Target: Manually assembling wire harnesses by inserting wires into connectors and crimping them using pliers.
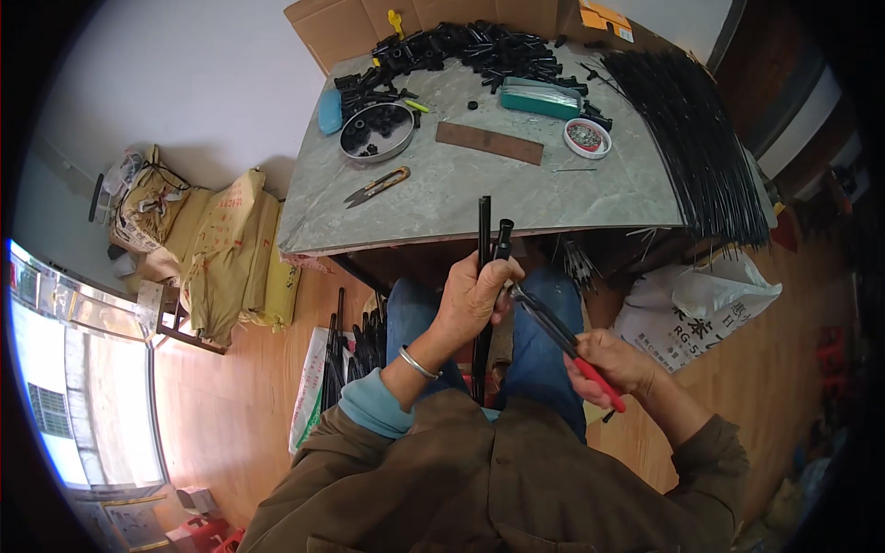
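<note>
My left hand (472, 297) is closed round a long thin black rod (484, 226), held upright over my lap in front of the table edge. Beside it a short black tubular fitting (503, 238) with a wider round top sticks up from the same grip. My right hand (610, 367) is wrapped round a pair of pliers (548, 323) with red on the handle. The pliers slant up to the left, and their jaws meet the left fingers just below the fitting. What the jaws grip, if anything, is too small to make out.
On the grey table (544, 198) lie thread snips (378, 187), a brown flat bar (489, 143), a round tin of black caps (376, 134), a dish of small metal parts (587, 138) and a green box (541, 98). Black fittings (461, 46) pile up behind; black rods (691, 138) overhang the right.
</note>
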The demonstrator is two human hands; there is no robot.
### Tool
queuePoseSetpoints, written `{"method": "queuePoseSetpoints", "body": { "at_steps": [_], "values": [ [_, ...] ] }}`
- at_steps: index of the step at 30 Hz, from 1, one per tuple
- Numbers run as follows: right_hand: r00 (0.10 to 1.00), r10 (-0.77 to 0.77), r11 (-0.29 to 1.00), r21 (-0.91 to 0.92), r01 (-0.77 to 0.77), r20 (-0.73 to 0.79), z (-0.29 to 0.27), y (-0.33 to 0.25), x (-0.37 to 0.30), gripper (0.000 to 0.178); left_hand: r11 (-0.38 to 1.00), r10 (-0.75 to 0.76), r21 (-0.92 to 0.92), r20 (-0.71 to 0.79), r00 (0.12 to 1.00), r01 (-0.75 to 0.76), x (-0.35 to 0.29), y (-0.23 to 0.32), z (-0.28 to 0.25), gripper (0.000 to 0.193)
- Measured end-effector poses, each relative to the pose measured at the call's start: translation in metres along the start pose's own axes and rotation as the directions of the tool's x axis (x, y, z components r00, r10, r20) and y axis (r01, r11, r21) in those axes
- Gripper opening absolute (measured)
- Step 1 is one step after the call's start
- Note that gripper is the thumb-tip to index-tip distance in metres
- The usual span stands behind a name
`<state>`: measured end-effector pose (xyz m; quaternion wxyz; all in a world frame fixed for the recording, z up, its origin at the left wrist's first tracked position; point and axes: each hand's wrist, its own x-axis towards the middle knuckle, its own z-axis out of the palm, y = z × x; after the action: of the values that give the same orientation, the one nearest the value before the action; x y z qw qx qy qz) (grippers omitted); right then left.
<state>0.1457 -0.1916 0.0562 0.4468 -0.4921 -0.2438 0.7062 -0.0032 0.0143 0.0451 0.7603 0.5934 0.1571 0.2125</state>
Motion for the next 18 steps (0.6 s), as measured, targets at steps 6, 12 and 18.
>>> {"method": "queuePoseSetpoints", "body": {
  "at_steps": [6,12,18],
  "values": [
    [0.997,-0.032,0.974,-0.226,0.014,-0.073,0.003,-0.038,-0.004,0.029,0.998,0.006,-0.058,-0.007,1.000,-0.007,0.002,-0.004,-0.006,0.052],
    [0.999,-0.011,0.989,-0.149,0.017,0.044,0.012,-0.035,-0.003,0.049,1.000,0.014,-0.026,0.029,0.999,-0.013,0.005,-0.003,-0.006,0.056],
    [0.997,0.054,0.985,-0.166,-0.046,0.048,0.011,-0.048,-0.006,0.048,0.999,-0.009,-0.036,0.020,1.000,0.010,0.006,-0.001,-0.002,0.056]
  ]
}}
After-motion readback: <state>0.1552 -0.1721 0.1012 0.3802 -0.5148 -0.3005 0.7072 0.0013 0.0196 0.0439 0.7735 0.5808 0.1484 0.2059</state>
